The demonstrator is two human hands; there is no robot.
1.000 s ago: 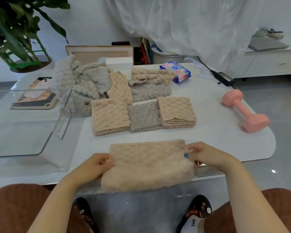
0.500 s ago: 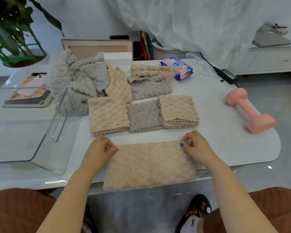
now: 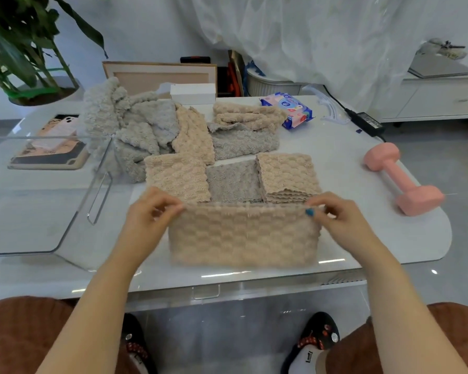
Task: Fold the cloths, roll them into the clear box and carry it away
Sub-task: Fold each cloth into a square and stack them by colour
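Head view: one beige cloth (image 3: 243, 236) lies at 6 o'clock on the bench (image 3: 362, 233), its far edge lifted. The left hand (image 3: 149, 211) pinches the far left corner and the right hand (image 3: 335, 214) pinches the far right corner, fingers (image 3: 315, 205) curled. Three folded stacks sit just beyond: beige stack (image 3: 177, 175), grey stack (image 3: 233, 182), beige pile (image 3: 287, 174). One loose heap (image 3: 135, 125) lies at 11 o'clock, one clear box (image 3: 38, 211) at 9, one pink dumbbell (image 3: 403, 179) at 3. One tissue pack (image 3: 288, 109) lies at 1, its print unreadable.
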